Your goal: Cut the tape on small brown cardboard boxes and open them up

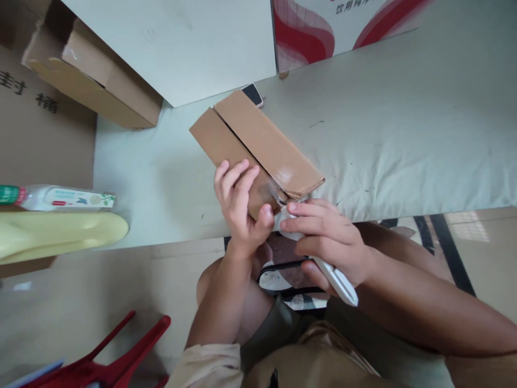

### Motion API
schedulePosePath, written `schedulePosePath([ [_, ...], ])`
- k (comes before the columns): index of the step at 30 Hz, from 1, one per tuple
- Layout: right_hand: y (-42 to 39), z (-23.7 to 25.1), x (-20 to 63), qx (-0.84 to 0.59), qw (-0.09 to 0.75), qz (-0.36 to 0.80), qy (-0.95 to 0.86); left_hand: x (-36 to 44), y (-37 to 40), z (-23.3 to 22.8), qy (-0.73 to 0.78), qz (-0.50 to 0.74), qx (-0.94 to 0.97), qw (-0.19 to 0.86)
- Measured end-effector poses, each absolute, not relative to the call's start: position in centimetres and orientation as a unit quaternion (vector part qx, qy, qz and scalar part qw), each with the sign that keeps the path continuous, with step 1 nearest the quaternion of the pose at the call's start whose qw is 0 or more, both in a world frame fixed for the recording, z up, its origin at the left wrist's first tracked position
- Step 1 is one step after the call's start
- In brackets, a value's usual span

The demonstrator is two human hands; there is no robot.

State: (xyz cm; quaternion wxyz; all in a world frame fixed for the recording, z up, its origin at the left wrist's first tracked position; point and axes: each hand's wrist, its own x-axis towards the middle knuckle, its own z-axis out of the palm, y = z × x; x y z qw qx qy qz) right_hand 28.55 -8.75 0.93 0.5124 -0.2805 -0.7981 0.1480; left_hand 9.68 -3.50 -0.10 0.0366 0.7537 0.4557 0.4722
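A small brown cardboard box (264, 134) lies tilted near the table's front edge, with a dark seam running along its top between two flaps. My left hand (242, 202) grips its near left side, fingertips on the top face and thumb at the near end. Clear tape (278, 191) shows at that end of the seam. In my right hand (331, 229) is a slim white tool (337, 283), its slotted end sticking out below the palm. The fingers of this hand reach the box's near corner. They hide the tool's other end, so its exact kind is unclear.
Behind the box lie a small dark-screened device (252, 95) and a large white box (202, 43). A red-and-white carton (323, 32) stands further right. At left are an open cardboard box (109, 81), a bottle (72, 197), a pale yellow object (60, 231) and a red stool (100, 369).
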Motion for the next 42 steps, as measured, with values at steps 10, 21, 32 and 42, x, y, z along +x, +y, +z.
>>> schedulePosePath([
  [10, -8.8, 0.9, 27.9, -0.323, 0.506, 0.052, -0.798, 9.6, -3.5, -0.3, 0.46, 0.468, 0.754, 0.026],
  [21, -9.4, 2.8, 27.1, -0.39, 0.495, 0.066, -0.774, 9.6, -3.8, -0.3, 0.449, 0.473, 0.755, 0.058],
  [32, -10.6, 3.5, 28.7, -0.328, 0.539, 0.089, -0.771, 9.3, -3.7, -0.6, 0.435, 0.49, 0.753, 0.053],
  [42, -9.8, 2.2, 27.8, -0.323, 0.525, 0.045, -0.786, 9.1, -3.5, -0.8, 0.424, 0.483, 0.766, 0.03],
])
